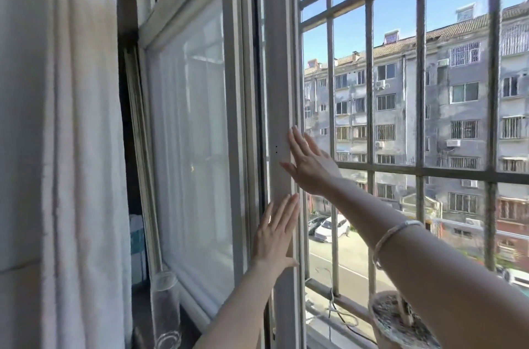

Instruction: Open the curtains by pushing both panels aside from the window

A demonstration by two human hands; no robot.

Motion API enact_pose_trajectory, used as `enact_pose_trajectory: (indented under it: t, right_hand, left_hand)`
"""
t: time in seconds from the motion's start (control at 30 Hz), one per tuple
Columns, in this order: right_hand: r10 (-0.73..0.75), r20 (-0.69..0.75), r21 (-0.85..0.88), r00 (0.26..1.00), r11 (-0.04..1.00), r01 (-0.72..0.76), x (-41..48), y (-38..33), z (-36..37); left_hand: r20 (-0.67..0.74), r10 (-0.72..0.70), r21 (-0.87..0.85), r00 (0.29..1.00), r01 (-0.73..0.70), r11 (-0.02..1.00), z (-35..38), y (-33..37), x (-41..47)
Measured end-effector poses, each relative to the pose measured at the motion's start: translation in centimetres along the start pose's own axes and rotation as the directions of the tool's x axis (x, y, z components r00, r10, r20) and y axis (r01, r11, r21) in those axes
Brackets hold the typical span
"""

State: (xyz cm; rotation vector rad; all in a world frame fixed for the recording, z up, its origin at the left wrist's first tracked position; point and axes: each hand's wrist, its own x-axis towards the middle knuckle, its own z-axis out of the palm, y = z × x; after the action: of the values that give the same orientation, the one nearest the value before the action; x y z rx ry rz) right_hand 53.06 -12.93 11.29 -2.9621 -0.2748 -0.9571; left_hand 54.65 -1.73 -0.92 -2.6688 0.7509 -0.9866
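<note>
Two flat, open hands, left hand [273,234] below right hand [310,164], pressed on a white window frame upright [279,76], gripping nothing; white curtain [83,148] bunched far left.

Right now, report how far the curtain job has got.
Done, as far as it shows: the white curtain is gathered at the left edge, off the glass. In hand: the left hand and right hand lie flat and open on the window frame's upright, not on fabric. Left: a second panel is not in view, so I cannot confirm it is pushed aside.
</note>
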Motion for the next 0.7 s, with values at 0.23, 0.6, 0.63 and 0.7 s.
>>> enact_pose_trajectory:
  t: [0.23,0.6,0.63,0.7]
  right_hand:
    - [0.006,-0.060,0.034,0.998,0.999,-0.004,2.9,0.6,0.4]
    - [-0.012,-0.048,0.131,0.999,0.991,0.018,5.7,-0.8,1.8]
    - [-0.006,-0.051,0.140,0.999,0.990,0.013,5.6,-0.9,1.7]
    - [0.009,-0.041,0.133,0.999,0.991,-0.003,5.2,-1.0,1.6]
  left_hand:
    - [0.015,0.009,0.098,1.000,-0.011,0.995,1.2,-2.2,0.6]
    - [-0.045,-0.011,0.271,0.999,0.023,0.962,2.7,-3.5,1.2]
    - [-0.040,-0.014,0.262,0.999,0.024,0.965,2.6,-3.5,1.2]
    - [-0.046,-0.027,0.235,0.999,0.037,0.971,2.4,-3.5,1.1]
